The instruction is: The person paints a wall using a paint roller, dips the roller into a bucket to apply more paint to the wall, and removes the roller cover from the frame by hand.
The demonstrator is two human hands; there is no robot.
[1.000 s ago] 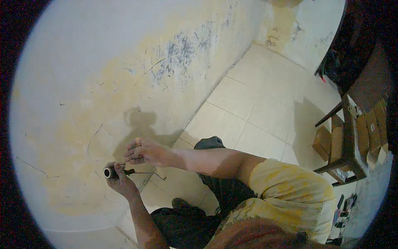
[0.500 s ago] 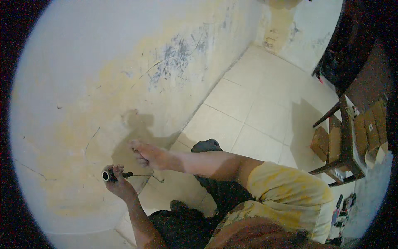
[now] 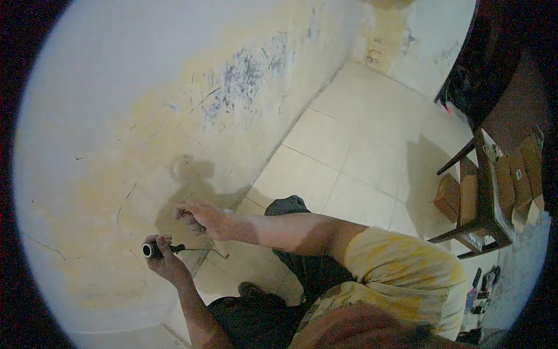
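Note:
My left hand [image 3: 168, 266], at the lower left close to the wall, is closed round a dark cylindrical tool [image 3: 156, 249]. Its round end has a pale rim, and a thin bent metal rod [image 3: 218, 251] sticks out from the other side. My right hand [image 3: 199, 220] hangs a little above and to the right, before the wall, its fingers curled in. Whether anything is between those fingers is hidden. The wall [image 3: 133, 157] is stained yellow, with thin cracks and a scraped grey patch [image 3: 241, 78].
Pale floor tiles [image 3: 308, 171] run along the wall's foot. On the right a dark wooden table [image 3: 491, 224] stands by several cardboard boxes [image 3: 511, 174]. Small tools [image 3: 479, 294] lie behind my yellow-patterned clothing. My dark footwear [image 3: 288, 205] is below my right forearm.
My right hand has shifted slightly left and its fingers have curled downward. The left hand keeps its hold on the tool, nearly in place. The view has moved a little.

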